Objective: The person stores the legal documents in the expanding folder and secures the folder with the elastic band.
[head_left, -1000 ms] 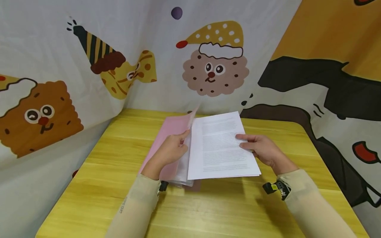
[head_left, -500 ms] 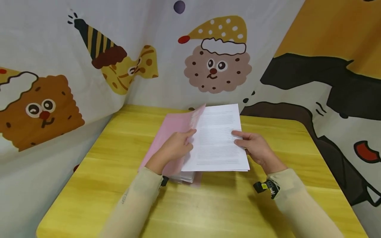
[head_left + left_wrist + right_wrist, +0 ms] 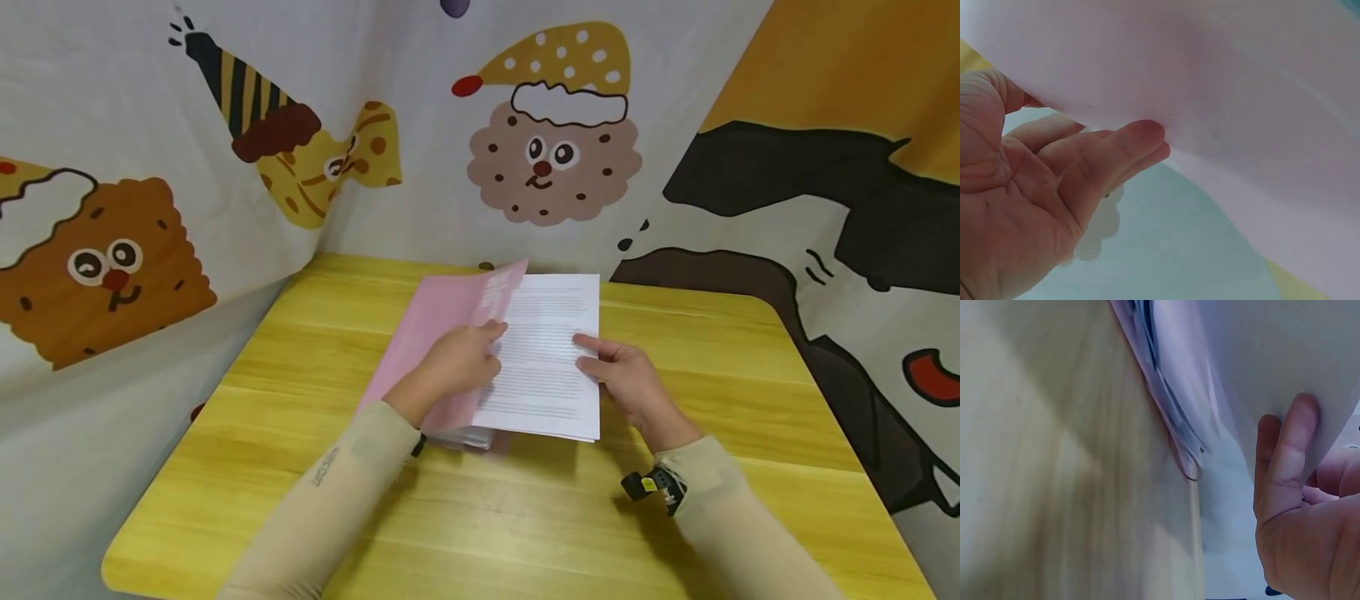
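A pink folder (image 3: 442,304) lies on the table, its translucent front cover lifted and slanting over the left part of some white printed sheets (image 3: 542,387). My left hand (image 3: 459,360) pinches the cover's free edge; close up, the left wrist view has its fingers against the pale pink plastic cover (image 3: 1229,87). The sheets' right edge is held by my right hand (image 3: 630,379), thumb and index finger on the printed face. From the right wrist, other fingers support the paper (image 3: 1254,350) from behind. Clear inner pockets (image 3: 468,437) stick out at the folder's bottom edge.
The yellow wood-grain table (image 3: 480,533) extends around the folder on all sides. Behind it hangs a white cloth (image 3: 420,233) printed with cartoon biscuits. A black wrist camera (image 3: 654,487) is strapped at my right cuff.
The sheets have shifted left, further under the pink cover, with my right hand moving along. My left hand has brought the cover rightward over the sheets' left side.
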`<state>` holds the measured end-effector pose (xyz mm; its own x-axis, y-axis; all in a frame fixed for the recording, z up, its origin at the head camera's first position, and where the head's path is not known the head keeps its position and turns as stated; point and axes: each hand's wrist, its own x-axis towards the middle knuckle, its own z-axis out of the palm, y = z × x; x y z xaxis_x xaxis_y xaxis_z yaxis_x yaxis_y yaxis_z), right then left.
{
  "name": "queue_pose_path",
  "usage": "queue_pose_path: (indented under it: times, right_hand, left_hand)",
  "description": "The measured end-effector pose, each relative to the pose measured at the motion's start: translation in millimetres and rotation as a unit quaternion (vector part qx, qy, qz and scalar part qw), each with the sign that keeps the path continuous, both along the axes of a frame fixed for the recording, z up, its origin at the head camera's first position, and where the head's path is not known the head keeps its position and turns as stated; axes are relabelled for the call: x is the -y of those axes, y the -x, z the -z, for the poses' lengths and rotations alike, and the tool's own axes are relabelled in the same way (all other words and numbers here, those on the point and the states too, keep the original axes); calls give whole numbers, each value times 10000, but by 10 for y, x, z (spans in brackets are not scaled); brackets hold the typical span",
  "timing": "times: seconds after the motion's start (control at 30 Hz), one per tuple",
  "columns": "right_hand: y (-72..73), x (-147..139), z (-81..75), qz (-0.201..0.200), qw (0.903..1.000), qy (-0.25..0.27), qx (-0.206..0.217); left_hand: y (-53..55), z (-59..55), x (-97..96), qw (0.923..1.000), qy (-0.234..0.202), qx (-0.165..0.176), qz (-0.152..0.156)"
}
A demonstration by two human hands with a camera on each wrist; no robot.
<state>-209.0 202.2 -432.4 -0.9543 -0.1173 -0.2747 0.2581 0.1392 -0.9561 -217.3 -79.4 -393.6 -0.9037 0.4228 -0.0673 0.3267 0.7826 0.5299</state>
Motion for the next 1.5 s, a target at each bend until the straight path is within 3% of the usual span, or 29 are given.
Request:
queue_pose_path:
  times: [0.2,0.33,0.57,0.87,1.03,1.17,1.27,1.37,1.5]
  right_hand:
    - [21,111,162,89,9999,136,2]
    - [28,131,205,143,9997,-118,-152]
    - [18,90,174,142,9968,-609,-502]
    - [12,356,263,94,9973,-346,-642]
    - [31,456,345,68,9976,-319,-615]
    - [53,512,385,122,9965,-440,-693]
    - [69,556,401,153,9958,-527,-737]
    - [76,606,411,138,9953,-596,-756]
    - [92,673,435,204,9939,-691,-829]
  left_hand:
    - [-10,5,-110,9987,506,-42,-8]
    - [-10,16,-159,9966,821,-111,-1]
    - [-3,-13,-162,9945,977,-369,42]
    - [0,40,-196,9932,1109,-348,31]
    - [-40,135,-153,9949,994,-134,94]
    - [-85,178,-63,9982,567,110,136]
    - [-117,206,59,9995,276,5,120]
    - [-117,263,268,9993,159,-230,-245]
    - [-28,388,673,9931,130,-375,-1101]
